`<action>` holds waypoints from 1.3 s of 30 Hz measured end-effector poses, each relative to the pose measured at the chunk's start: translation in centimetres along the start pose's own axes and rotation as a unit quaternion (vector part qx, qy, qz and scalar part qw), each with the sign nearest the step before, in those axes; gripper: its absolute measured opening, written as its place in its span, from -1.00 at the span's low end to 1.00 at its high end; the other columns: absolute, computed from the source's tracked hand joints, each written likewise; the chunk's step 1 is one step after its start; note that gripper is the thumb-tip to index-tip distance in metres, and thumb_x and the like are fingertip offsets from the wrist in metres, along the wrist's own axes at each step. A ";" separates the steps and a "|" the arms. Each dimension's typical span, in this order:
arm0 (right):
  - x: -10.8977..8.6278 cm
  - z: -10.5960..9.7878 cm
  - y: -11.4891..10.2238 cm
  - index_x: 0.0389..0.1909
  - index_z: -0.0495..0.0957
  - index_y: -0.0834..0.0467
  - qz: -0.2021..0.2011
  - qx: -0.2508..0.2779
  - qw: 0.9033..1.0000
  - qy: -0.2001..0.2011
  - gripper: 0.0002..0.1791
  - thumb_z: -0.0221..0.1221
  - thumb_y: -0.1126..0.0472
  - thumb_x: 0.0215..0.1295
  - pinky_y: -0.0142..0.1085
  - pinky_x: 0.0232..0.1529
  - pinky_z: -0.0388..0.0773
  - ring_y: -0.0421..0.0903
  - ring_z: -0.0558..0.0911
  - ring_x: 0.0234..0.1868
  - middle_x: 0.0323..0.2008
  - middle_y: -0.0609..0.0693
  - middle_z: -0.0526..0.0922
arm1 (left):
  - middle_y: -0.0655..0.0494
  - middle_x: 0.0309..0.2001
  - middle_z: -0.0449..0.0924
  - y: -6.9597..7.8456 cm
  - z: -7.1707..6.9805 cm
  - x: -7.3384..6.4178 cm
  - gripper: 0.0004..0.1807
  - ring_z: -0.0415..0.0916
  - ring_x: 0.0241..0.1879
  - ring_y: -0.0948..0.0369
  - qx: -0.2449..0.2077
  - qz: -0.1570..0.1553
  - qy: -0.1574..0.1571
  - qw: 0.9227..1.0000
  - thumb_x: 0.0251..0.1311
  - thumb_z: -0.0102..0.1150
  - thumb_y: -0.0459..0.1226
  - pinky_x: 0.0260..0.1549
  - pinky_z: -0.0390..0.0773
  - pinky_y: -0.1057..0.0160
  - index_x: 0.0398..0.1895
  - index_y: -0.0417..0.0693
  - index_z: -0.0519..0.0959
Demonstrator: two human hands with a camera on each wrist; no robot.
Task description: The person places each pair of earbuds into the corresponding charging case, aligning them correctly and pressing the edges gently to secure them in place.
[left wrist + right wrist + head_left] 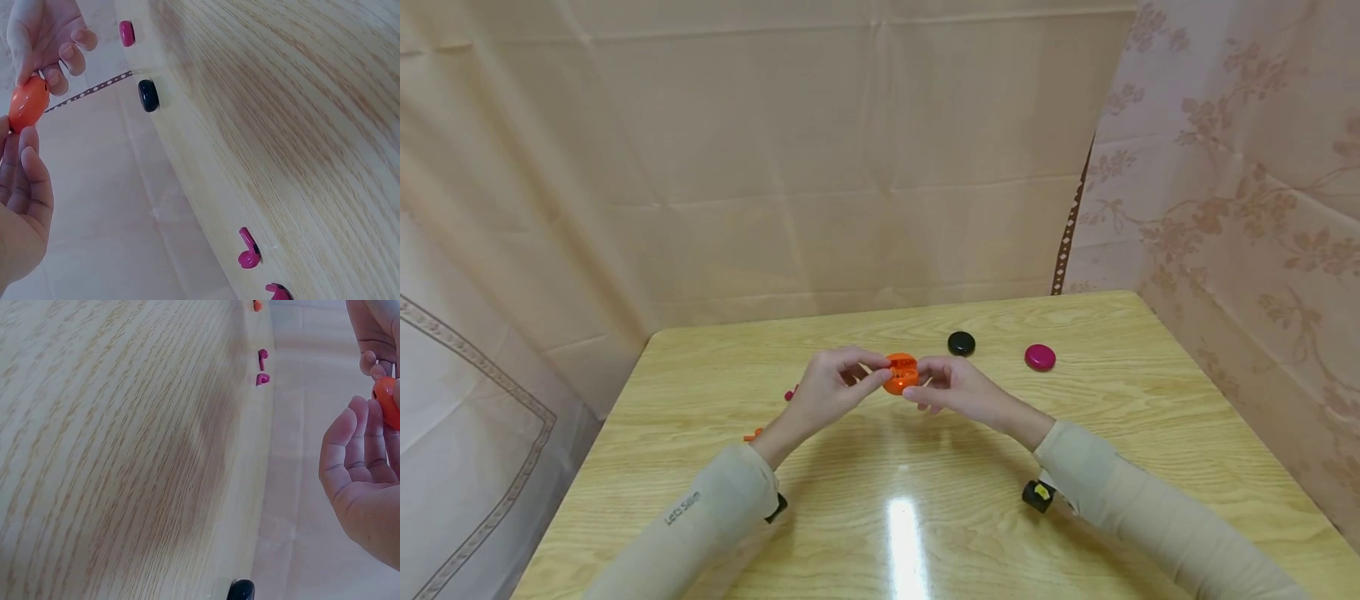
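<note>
A round orange earbud case (900, 385) is held up above the table between both hands, with its hollowed inside showing in the head view. My left hand (831, 387) pinches its left side between thumb and fingers. On the opposite side, my right hand (964, 390) grips the edge with thumb and fingertips. The left wrist view shows the smooth outer shell of the orange case (28, 106). Whether an earbud sits inside is too small to tell. Two magenta earbuds (249, 257) lie on the table, and an orange earbud (755, 434) is partly hidden by my left wrist.
A black round case (961, 343) lies behind my right hand, and a magenta round case (1040, 357) lies farther right. The wooden table (880, 533) ends at a beige cloth (850, 167) behind and a flowered cloth (1247, 208) on the right.
</note>
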State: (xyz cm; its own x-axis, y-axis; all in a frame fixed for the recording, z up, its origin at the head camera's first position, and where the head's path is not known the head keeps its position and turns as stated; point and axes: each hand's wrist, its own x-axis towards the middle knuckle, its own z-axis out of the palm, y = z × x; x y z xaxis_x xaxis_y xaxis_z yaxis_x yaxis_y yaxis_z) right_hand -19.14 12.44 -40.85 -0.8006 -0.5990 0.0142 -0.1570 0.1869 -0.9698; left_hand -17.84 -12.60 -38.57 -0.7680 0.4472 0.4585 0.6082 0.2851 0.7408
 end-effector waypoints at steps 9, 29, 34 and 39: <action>0.1 0.0 0.1 0.06 0.62 0.18 -0.003 0.001 1.000 0.001 -0.67 0.30 0.09 0.41 0.21 -0.10 0.61 0.18 0.64 -0.20 -0.17 0.24 0.67 | 0.04 -0.17 0.75 0.0 -0.4 -0.1 -0.85 0.64 -0.38 0.19 0.004 0.000 0.000 1.000 0.25 0.39 -0.35 -0.39 0.68 0.20 -0.13 -0.11 0.76; 0.4 0.3 -0.1 0.05 0.60 0.20 0.002 0.000 1.000 0.001 -0.66 0.31 0.07 0.40 0.20 -0.11 0.62 0.48 0.57 -0.11 -0.20 0.13 0.69 | 0.24 -0.18 0.73 0.2 -4.1 -0.9 -0.87 0.64 -0.31 0.26 0.060 -0.011 0.003 0.998 0.29 0.38 -0.25 -0.36 0.67 0.22 -0.14 0.01 0.76; 0.3 0.3 -0.2 0.02 0.61 0.21 0.002 0.011 1.000 0.005 -0.68 0.31 0.09 0.39 0.28 -0.09 0.57 0.47 0.57 -0.11 -0.17 0.23 0.66 | 0.24 -0.21 0.72 -0.2 -5.7 -1.7 -0.86 0.65 -0.36 0.24 0.081 -0.030 -0.015 0.996 0.29 0.38 -0.27 -0.38 0.66 0.20 -0.10 0.02 0.74; 0.1 0.5 -0.3 0.05 0.60 0.21 0.016 0.015 1.000 0.014 -0.62 0.33 0.04 0.37 0.09 -0.10 0.65 0.35 0.63 -0.11 -0.11 0.28 0.65 | 0.20 -0.12 0.72 -1.3 -7.8 -2.7 -0.74 0.64 -0.19 0.18 0.160 -0.060 -0.077 0.982 0.24 0.43 -0.25 -0.28 0.64 0.10 -0.01 -0.02 0.72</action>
State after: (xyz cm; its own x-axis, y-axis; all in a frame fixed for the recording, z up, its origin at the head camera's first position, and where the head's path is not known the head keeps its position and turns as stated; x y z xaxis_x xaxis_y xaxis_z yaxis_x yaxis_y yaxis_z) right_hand -18.93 11.94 -40.67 -0.8214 -0.5703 -0.0108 -0.1141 0.1828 -0.9765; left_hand -18.10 -20.82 -36.98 -0.8134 0.5106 0.2787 0.5662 0.5850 0.5807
